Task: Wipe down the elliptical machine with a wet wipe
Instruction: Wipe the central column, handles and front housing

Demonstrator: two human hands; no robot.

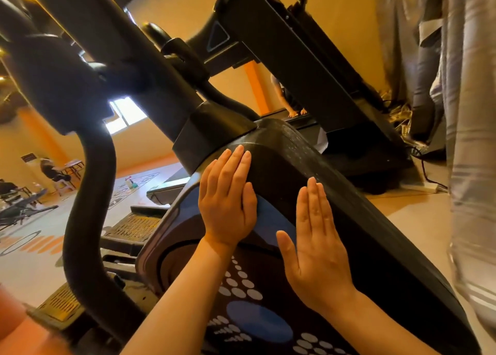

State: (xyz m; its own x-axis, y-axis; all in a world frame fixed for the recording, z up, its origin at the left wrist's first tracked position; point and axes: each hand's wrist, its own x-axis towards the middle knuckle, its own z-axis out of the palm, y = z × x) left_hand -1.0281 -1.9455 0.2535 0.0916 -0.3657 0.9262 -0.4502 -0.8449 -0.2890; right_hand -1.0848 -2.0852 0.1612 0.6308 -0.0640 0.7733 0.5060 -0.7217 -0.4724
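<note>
Both hands lie flat on the elliptical machine's housing point(295, 167), fingers straight and together: left hand point(228, 201) near its crest, right hand point(316, 250) just below. Likely pressing to wipe; no wet wipe visible.

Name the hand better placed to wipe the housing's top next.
Probably left. The left hand lies flat nearest the top of the black housing; the right hand rests lower. No wipe is visible.
</note>
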